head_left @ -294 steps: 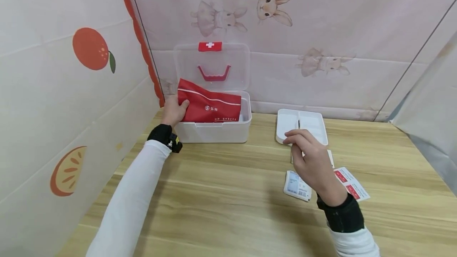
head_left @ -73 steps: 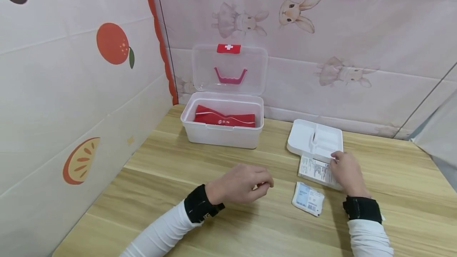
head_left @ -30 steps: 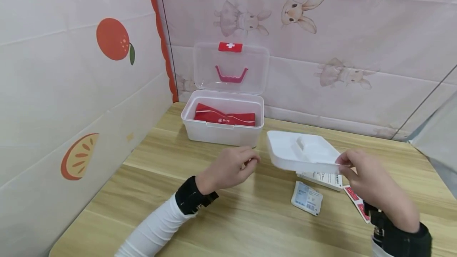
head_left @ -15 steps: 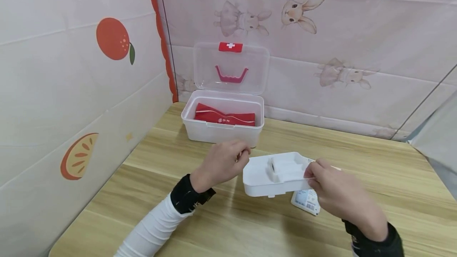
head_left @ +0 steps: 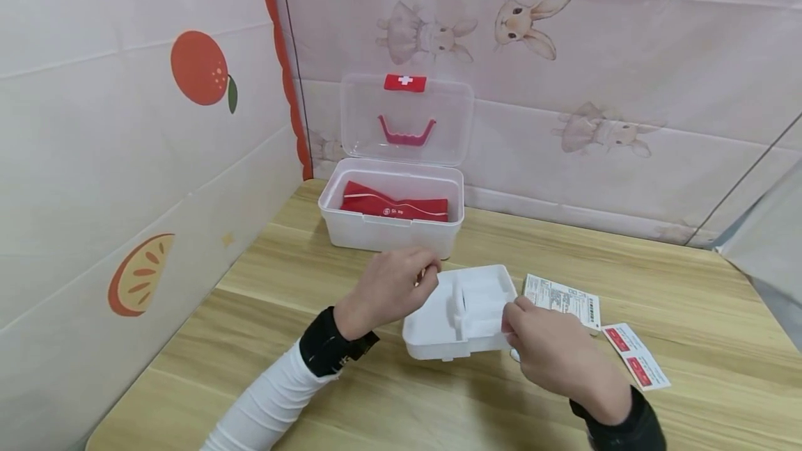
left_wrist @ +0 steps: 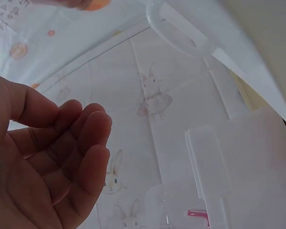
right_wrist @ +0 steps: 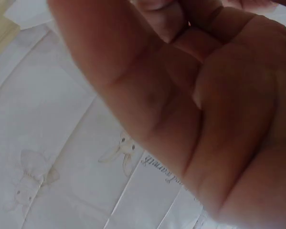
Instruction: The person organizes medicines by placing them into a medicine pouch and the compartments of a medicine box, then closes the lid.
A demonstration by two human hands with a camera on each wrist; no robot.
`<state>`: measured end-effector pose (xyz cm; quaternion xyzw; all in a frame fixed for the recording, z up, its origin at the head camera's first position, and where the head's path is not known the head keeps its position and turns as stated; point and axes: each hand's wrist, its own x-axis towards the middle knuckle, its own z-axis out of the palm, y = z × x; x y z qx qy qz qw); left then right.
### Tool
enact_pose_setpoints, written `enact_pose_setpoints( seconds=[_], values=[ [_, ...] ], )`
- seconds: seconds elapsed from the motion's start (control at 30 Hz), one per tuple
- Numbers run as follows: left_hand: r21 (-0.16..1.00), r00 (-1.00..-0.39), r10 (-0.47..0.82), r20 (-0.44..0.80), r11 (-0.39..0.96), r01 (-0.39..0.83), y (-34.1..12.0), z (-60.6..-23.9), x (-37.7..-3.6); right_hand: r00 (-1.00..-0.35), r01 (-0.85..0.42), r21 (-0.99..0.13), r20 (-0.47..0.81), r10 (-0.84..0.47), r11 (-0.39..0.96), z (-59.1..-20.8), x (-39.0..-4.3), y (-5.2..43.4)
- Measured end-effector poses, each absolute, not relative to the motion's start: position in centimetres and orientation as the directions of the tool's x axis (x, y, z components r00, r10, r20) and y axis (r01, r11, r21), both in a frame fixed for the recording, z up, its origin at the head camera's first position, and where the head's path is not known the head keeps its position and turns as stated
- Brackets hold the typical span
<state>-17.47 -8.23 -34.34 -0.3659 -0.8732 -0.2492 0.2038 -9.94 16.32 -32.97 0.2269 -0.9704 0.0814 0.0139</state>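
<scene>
My right hand [head_left: 557, 353] pinches the right rim of a white divided plastic tray [head_left: 432, 322], which sits low over the front middle of the table. In the right wrist view that hand [right_wrist: 181, 95] fills most of the picture and its fingertips are out of sight. My left hand [head_left: 388, 291] is at the tray's left corner. The left wrist view shows this hand [left_wrist: 52, 162] with loosely curled fingers and nothing in them. Behind it stands a white first-aid box [head_left: 388, 235], its lid up, with a red pouch [head_left: 395, 209] inside.
Right of the tray lie a white printed box [head_left: 564, 301] and a red-and-white card [head_left: 635, 357]. A small packet [head_left: 514, 354] is mostly hidden by the tray and right hand. Printed cloth walls [head_left: 144, 159] border the table at the left and back.
The right hand has brought the tray from the back right to the front middle. The left hand, earlier at the red pouch, is now beside the tray; the pouch lies lower in the box.
</scene>
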Motion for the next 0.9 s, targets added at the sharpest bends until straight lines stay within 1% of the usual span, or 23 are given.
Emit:
enact_pose_setpoints(
  seconds=[0.13,0.33,0.63,0.9],
  values=[
    [0.282,-0.647,0.539,0.540,0.608,0.742,-8.1,-34.5,-17.5,-0.880,-0.473,-0.146,0.036,-0.473,0.869,-33.9,-10.1,15.5],
    [0.261,-0.635,0.547,0.545,0.610,0.749,-8.0,-34.8,-17.4,-0.857,-0.507,-0.177,0.007,-0.514,0.843,-35.5,-10.6,14.4],
    [0.237,-0.619,0.561,0.550,0.605,0.760,-7.9,-35.1,-17.4,-0.865,-0.474,-0.206,-0.070,-0.496,0.856,-37.1,-11.5,14.0],
    [0.227,-0.602,0.562,0.567,0.596,0.770,-8.0,-35.2,-17.5,-0.867,-0.458,-0.222,-0.101,-0.488,0.861,-38.1,-12.2,14.0]
  ],
)
